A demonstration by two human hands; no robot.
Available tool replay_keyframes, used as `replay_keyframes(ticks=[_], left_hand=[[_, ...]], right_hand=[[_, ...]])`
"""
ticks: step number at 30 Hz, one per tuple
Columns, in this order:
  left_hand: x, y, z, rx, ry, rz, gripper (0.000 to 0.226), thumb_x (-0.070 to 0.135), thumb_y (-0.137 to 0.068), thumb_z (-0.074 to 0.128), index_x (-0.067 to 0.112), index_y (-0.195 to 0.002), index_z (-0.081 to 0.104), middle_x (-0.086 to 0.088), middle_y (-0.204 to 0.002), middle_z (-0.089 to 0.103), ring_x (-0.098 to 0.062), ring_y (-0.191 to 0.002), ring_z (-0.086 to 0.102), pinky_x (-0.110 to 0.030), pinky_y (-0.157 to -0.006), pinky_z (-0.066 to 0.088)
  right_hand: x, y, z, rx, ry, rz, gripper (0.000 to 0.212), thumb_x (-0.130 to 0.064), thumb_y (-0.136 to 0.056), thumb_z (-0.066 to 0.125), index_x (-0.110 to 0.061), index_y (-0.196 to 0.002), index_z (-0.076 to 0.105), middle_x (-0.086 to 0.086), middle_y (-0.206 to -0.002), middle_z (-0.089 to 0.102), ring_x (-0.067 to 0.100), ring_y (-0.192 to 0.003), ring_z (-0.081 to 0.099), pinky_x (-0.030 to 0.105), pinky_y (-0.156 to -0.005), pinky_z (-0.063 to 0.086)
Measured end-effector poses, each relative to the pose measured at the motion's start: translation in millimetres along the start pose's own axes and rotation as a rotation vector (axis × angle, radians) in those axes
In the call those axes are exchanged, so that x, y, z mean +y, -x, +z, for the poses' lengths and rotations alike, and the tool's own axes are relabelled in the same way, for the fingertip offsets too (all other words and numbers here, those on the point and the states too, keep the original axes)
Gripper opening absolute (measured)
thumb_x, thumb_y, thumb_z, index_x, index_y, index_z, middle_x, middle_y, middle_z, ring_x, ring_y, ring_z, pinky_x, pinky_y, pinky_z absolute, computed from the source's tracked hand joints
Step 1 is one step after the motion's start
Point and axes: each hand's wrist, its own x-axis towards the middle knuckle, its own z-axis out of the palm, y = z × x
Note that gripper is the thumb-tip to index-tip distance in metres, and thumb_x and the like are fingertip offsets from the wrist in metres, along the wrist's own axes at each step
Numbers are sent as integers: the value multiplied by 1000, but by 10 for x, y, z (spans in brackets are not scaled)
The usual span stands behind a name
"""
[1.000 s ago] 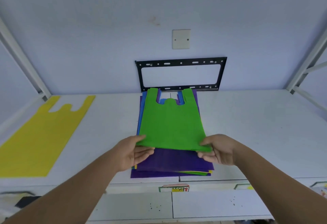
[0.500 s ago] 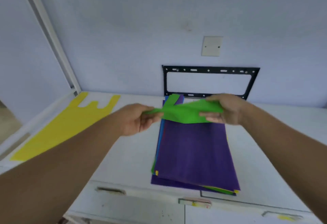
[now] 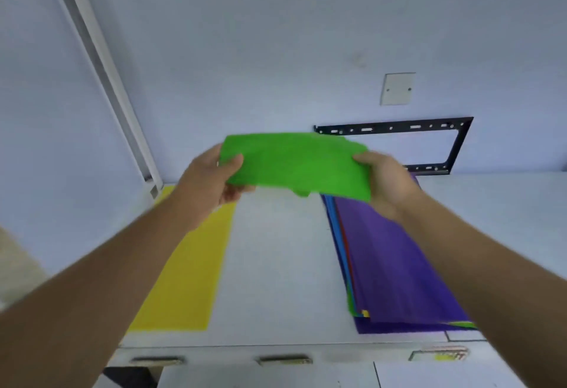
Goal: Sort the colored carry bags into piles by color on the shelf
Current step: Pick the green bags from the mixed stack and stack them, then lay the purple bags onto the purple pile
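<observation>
- Right at the front, the white shelf (image 3: 276, 265) shows its edge, with small label holders (image 3: 283, 359) along it, too blurred to read.
- On the left of the shelf a yellow bag (image 3: 187, 271) lies flat and alone.
- Over on the right sits the mixed stack (image 3: 395, 265), a purple bag on top, with blue, red, green and yellow edges peeking out along its left side and near corner.
- Bare shelf runs between the yellow bag and the stack, and they lie well apart.
- And above that gap, the green bag (image 3: 297, 163) is up in the air, clear of the shelf!
- The left hand (image 3: 211, 182) pinches its left end, thumb on top and fingers underneath.
- The right hand (image 3: 386, 185) grips its right end the same way, over the far end of the stack.
- On the wall behind hangs a black metal bracket (image 3: 457, 145), partly hidden by the green bag.
- Above it sits a white wall plate (image 3: 398, 88).
- Far left, a white upright post (image 3: 104, 62) slants down to the shelf's back corner.
</observation>
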Motion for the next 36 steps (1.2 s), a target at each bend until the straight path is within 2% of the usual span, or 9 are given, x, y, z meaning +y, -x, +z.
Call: replay_keyframes(ticks=[4, 7, 10, 17, 22, 25, 27, 31, 36], left_hand=[[-1019, 443, -310, 64, -85, -270, 20, 13, -100, 56, 17, -119, 57, -11, -92, 71, -20, -49, 69, -19, -38, 43], [-1490, 738, -404, 88, -172, -567, 11, 15, -98, 60, 14, -108, 56, -8, -86, 71, -26, -60, 73, -29, -50, 53], [-1635, 830, -458, 106, -206, -672, 11, 15, -98, 61, 10, -90, 55, -8, -95, 61, -32, -71, 71, -41, -67, 61], [-1814, 727, -526, 77, -376, -572, 11, 11, -97, 60, 7, -87, 65, -15, -105, 65, -32, -89, 67, -43, -67, 63], [-1847, 694, -547, 40, -757, -377, 36, 20, -97, 60, 10, -64, 46, -1, -56, 43, -18, -50, 44, -29, -49, 39], [-1708, 742, -412, 131, -984, -225, 15, 30, -94, 59, 17, -89, 56, -6, -84, 56, -22, -71, 56, -32, -66, 45], [-1654, 781, -172, 134, -997, -154, 39, 33, -94, 58, 10, -125, 60, -13, -121, 62, -25, -95, 63, -36, -84, 52], [-1531, 990, 644, -144, -875, -84, 23, 31, -96, 57, 12, -96, 70, 0, -85, 69, -11, -69, 57, -34, -78, 55], [-1575, 1014, 1701, -273, -881, 11, 29, 37, -90, 67, 22, -115, 65, 8, -107, 66, -8, -93, 62, -24, -83, 47]], right_hand=[[1044, 264, -37, 162, 154, 291, 20, -8, -96, 52, -3, -102, 70, 16, -90, 78, 25, -75, 76, 40, -67, 64], [1656, 405, -139, 212, 451, 443, 22, -11, -83, 66, 7, -96, 70, 28, -92, 75, 40, -87, 75, 61, -82, 58], [1855, 427, -181, 235, 724, 419, 14, -11, -81, 67, -4, -72, 60, 23, -76, 67, 32, -71, 68, 37, -64, 54], [1825, 498, -122, 259, 1048, 324, 32, -13, -88, 63, -14, -62, 43, 2, -58, 42, 16, -52, 41, 25, -46, 28], [1563, 609, -187, 254, 1258, 110, 41, -36, -90, 56, -15, -59, 42, -1, -51, 48, 21, -47, 47, 28, -50, 44], [1284, 692, -414, 281, 1247, 54, 42, -47, -83, 50, -8, -72, 62, 8, -64, 71, 31, -61, 70, 45, -66, 61], [1086, 746, -691, 319, 1234, 26, 39, -43, -84, 50, -7, -75, 64, 9, -68, 72, 32, -65, 71, 49, -67, 61], [730, 822, -1361, 350, 1254, 8, 27, -26, -89, 54, -5, -79, 66, 14, -78, 70, 31, -70, 66, 42, -68, 57], [494, 871, -2178, 358, 1204, 65, 27, -14, -90, 53, -3, -67, 62, 10, -62, 55, 23, -68, 51, 34, -63, 45]])
